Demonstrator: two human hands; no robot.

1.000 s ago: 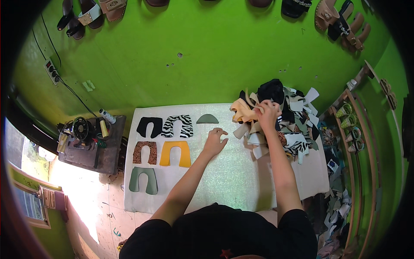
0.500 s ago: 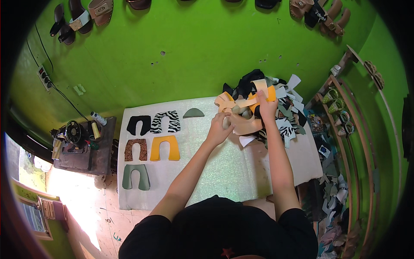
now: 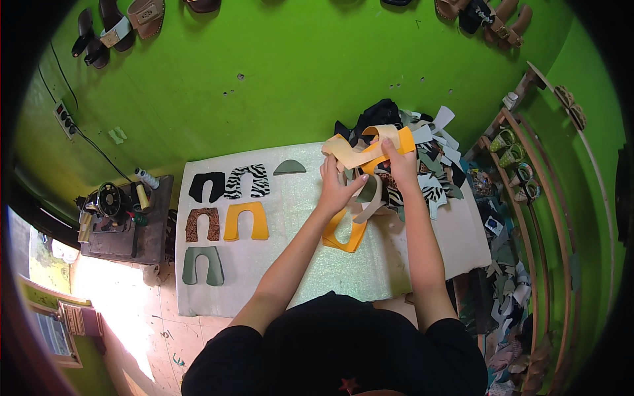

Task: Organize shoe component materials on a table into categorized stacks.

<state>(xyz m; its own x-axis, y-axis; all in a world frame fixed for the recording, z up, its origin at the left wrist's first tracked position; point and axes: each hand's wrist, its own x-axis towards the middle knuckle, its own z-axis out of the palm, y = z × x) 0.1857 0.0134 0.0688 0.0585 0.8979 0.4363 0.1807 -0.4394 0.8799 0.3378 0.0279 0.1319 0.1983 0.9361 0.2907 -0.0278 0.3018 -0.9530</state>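
Observation:
My right hand (image 3: 400, 165) is closed on a yellow leather scrap (image 3: 407, 140) whose pale cream backing curls up, above the right part of the table. My left hand (image 3: 338, 188) is beside it, thumb spread away from the fingers; the fingertips touch the cream end of the same scrap. Below the hands lies another yellow scrap (image 3: 356, 239), a cut-out frame shape, on the table. A greyish-beige curved piece (image 3: 373, 206) hangs or lies between my wrists; which, I cannot tell. Behind is a heap of mixed offcuts (image 3: 432, 188), black, white, zebra-striped and green.
On the white-covered table (image 3: 290, 277), arch-shaped pieces in black, zebra (image 3: 232, 183), leopard (image 3: 191, 226), yellow (image 3: 264, 228) and green (image 3: 190, 267) lie at left, near a green half-disc (image 3: 289, 168). A sewing machine (image 3: 109, 204) stands left; a wooden rack (image 3: 522, 191) stands right.
A yellow frame-shaped scrap now lies on the table under my hands. The cream-backed scrap in my right hand has been spread and lifted; my left thumb has moved apart from its fingers.

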